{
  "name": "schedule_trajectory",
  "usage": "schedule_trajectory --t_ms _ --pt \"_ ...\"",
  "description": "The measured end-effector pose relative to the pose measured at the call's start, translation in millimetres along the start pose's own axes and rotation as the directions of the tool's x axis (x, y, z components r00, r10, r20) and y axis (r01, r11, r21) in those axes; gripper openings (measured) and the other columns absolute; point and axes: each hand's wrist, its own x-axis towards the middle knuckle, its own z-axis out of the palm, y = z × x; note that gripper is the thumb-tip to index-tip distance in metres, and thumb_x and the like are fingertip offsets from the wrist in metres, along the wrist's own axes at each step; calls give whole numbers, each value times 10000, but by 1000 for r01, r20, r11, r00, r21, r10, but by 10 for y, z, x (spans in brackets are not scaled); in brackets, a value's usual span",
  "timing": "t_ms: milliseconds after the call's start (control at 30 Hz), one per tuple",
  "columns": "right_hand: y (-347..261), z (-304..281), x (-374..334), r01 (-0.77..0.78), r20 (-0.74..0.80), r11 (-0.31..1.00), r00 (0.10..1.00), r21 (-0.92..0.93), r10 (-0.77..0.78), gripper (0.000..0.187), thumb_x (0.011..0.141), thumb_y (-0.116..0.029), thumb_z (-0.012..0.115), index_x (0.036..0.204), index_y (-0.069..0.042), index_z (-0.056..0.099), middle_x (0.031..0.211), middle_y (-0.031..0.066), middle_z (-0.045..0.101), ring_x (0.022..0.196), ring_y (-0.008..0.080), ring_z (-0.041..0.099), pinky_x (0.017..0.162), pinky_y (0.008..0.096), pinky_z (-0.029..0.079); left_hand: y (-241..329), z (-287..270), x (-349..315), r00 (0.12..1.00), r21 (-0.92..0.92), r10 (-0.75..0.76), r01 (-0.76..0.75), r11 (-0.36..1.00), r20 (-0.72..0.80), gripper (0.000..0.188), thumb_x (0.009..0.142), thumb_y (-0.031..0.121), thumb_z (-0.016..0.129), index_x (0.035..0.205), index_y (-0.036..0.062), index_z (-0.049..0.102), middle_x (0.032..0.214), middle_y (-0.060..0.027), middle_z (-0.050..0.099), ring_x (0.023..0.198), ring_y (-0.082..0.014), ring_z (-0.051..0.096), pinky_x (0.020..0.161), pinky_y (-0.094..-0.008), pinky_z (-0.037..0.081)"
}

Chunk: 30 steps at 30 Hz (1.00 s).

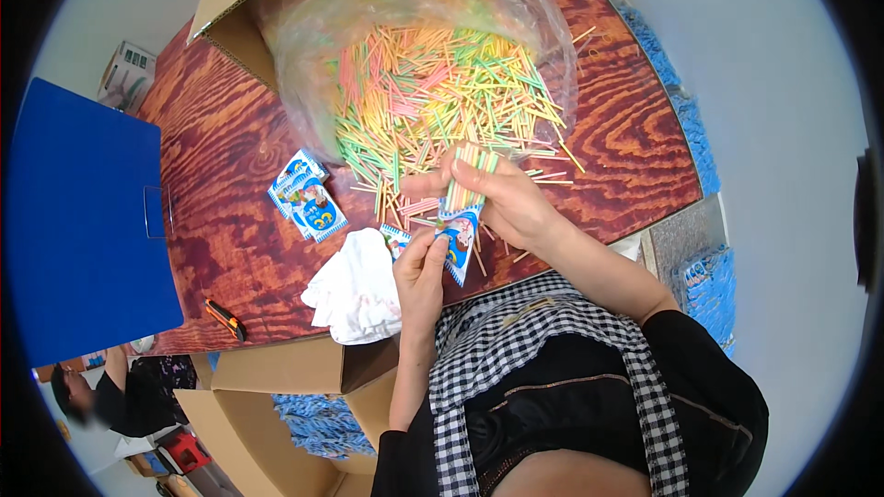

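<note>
My right hand (502, 198) grips a bundle of thin striped sticks (471, 175), pale yellow, pink and green, like candy sticks. The bundle's lower end meets the mouth of a small blue and white packet (460, 244). Pinched at its side, that packet is held by my left hand (421, 276). Just beyond my hands, a large heap of the same coloured sticks (442, 92) spills from a clear plastic bag (308, 83). Another blue and white packet (394, 239) lies partly hidden behind my left hand. A white cloth (354, 290) is bunched beside my left wrist.
More packets (311, 202) lie left of the heap. A cardboard box (235, 14) holds the bag. A box cutter (226, 319) rests near a blue panel (92, 221). Below the table edge, an open carton (267, 446) contains blue packets. Another person (129, 396) is at lower left.
</note>
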Motion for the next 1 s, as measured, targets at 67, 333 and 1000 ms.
schedule_trajectory --t_ms 67,333,1000 --pt "72 -92 -61 -26 -46 999 999 27 28 187 984 -194 470 1083 -36 491 1172 295 580 1120 331 584 924 406 490 -23 -5 -5 1000 -15 -27 27 1000 11 141 930 41 555 976 -71 627 911 -27 605 835 -75 530 717 -209 427" --pt "-2 -86 -56 -48 166 945 980 -323 106 243 952 -220 541 1073 -10 542 1234 208 570 1152 242 542 960 354 426 52 111 36 945 348 327 -311 885 14 111 861 -13 596 959 -49 630 910 -93 617 829 -165 579 743 -254 444" --pt "40 62 -260 406 379 9 861 -914 -340 78 771 -19 641 826 7 591 827 118 545 758 284 571 647 352 464 161 -63 44 978 -180 171 -191 965 -121 265 849 -42 585 1113 -25 584 1046 -81 598 997 -150 552 907 -272 423"
